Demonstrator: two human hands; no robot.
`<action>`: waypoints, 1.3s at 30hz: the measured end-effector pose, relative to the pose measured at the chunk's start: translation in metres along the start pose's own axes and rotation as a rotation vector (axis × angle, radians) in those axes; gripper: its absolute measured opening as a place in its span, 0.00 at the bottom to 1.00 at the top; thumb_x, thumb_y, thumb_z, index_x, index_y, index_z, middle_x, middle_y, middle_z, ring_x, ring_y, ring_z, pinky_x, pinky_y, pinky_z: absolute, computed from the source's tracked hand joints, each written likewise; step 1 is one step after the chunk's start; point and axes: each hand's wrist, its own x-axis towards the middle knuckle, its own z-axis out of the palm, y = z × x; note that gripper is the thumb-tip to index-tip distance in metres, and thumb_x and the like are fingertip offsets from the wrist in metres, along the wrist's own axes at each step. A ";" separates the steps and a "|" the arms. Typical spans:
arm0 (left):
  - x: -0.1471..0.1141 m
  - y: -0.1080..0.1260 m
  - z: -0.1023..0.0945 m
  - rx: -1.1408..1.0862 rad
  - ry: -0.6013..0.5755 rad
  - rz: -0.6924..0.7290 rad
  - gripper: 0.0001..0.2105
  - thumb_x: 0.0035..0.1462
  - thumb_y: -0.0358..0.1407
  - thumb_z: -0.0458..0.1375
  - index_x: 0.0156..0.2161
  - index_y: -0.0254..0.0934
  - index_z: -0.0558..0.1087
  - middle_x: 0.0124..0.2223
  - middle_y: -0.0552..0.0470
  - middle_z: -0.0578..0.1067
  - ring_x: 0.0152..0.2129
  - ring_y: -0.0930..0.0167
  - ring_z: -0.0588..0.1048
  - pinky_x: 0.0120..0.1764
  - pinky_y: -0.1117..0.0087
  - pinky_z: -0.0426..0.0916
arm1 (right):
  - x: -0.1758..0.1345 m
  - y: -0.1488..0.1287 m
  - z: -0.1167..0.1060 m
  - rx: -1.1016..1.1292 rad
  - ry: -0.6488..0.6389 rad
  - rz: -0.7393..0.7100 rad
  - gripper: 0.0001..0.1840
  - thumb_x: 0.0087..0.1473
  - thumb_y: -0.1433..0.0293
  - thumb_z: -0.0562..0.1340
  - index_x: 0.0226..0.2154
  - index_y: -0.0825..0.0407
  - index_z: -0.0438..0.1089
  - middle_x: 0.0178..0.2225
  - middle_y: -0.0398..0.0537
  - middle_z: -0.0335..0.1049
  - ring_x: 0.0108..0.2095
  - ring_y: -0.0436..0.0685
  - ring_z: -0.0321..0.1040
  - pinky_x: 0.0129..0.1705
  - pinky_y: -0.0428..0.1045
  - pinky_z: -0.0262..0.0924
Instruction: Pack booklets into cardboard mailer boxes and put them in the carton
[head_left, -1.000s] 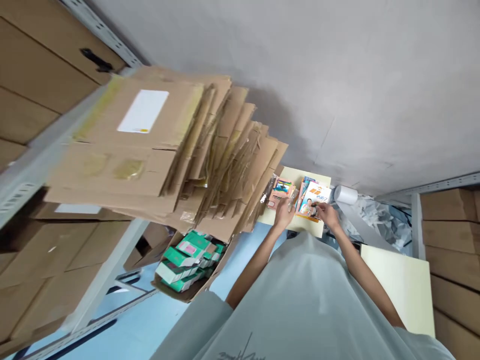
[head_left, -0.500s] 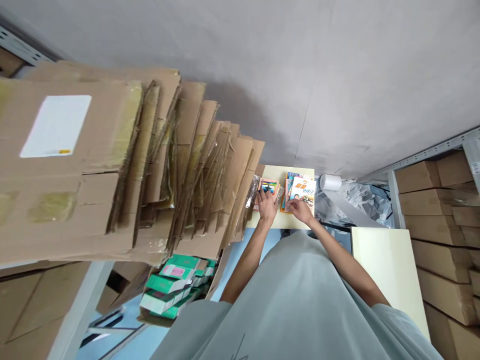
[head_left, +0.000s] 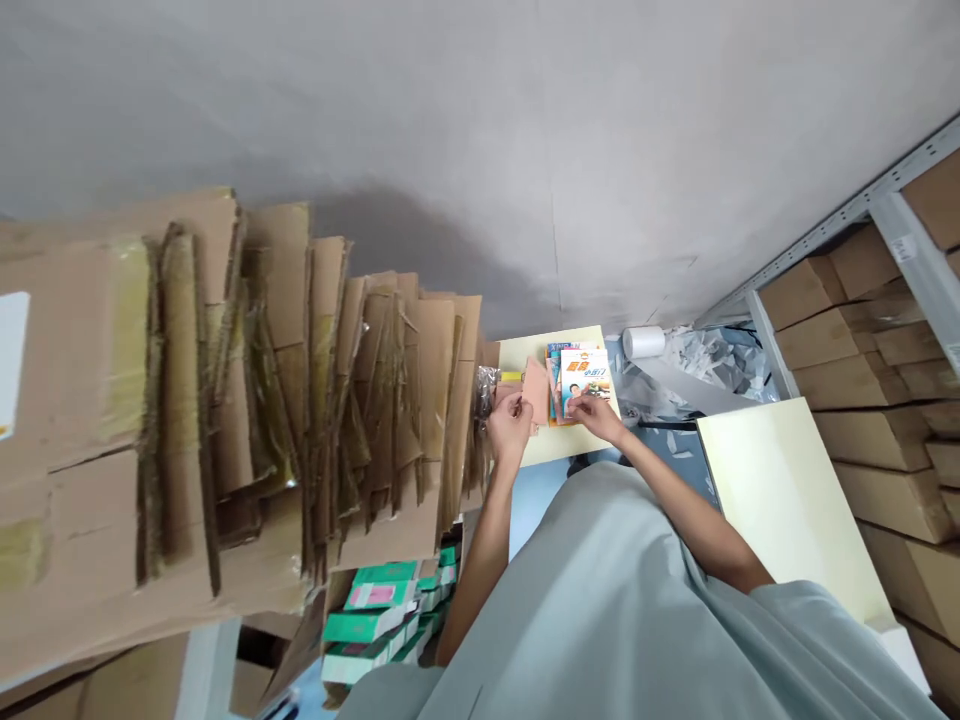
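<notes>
My left hand [head_left: 510, 428] is closed on a plain pinkish-brown booklet or card [head_left: 535, 386], held raised on its edge; its printed side is not visible. My right hand [head_left: 598, 414] pinches the lower part of a white-covered book [head_left: 583, 366] with orange and blue lettering. That book lies on top of several other colourful books [head_left: 554, 352], which stick out on its left. All this is on a small pale yellow table [head_left: 517, 350]. Beside my left hand is some crumpled clear plastic wrap [head_left: 486, 384].
Flattened cardboard boxes [head_left: 420, 390] stand packed together at left, with green boxes [head_left: 375, 598] below. A white roll [head_left: 643, 342] and crumpled white paper [head_left: 709, 362] lie right of the table. Another pale tabletop [head_left: 780, 490] and a rack of cartons [head_left: 870, 430] are at far right.
My left hand, earlier flat on a colourful booklet, now grips a raised pinkish-brown one. My right hand stays at the white book. The view has swung to the right.
</notes>
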 end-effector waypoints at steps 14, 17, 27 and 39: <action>-0.084 0.107 0.173 -0.293 -1.085 0.042 0.17 0.59 0.51 0.68 0.39 0.38 0.80 0.40 0.46 0.86 0.39 0.63 0.84 0.45 0.63 0.79 | -0.199 0.012 -0.141 0.360 0.861 0.103 0.27 0.56 0.43 0.72 0.40 0.50 0.80 0.38 0.51 0.83 0.40 0.61 0.77 0.45 0.55 0.73; -0.116 0.123 0.213 -0.212 -1.310 0.072 0.20 0.58 0.54 0.69 0.43 0.37 0.82 0.41 0.45 0.86 0.39 0.62 0.84 0.46 0.62 0.80 | -0.255 0.023 -0.147 0.409 1.033 0.123 0.28 0.56 0.42 0.72 0.40 0.50 0.80 0.37 0.50 0.82 0.39 0.60 0.76 0.45 0.55 0.73; -0.240 0.171 0.295 -0.010 -1.442 0.633 0.18 0.64 0.53 0.66 0.46 0.40 0.85 0.45 0.44 0.82 0.43 0.62 0.82 0.50 0.62 0.79 | -0.380 0.083 -0.176 0.541 1.351 0.088 0.31 0.55 0.39 0.71 0.41 0.49 0.81 0.33 0.48 0.79 0.32 0.58 0.74 0.40 0.53 0.73; -0.385 0.192 0.371 0.086 -1.464 0.553 0.19 0.66 0.52 0.64 0.50 0.40 0.84 0.49 0.45 0.86 0.38 0.65 0.82 0.41 0.67 0.77 | -0.501 0.160 -0.257 0.597 1.321 0.042 0.24 0.65 0.47 0.66 0.49 0.46 0.84 0.52 0.52 0.84 0.44 0.60 0.80 0.49 0.55 0.76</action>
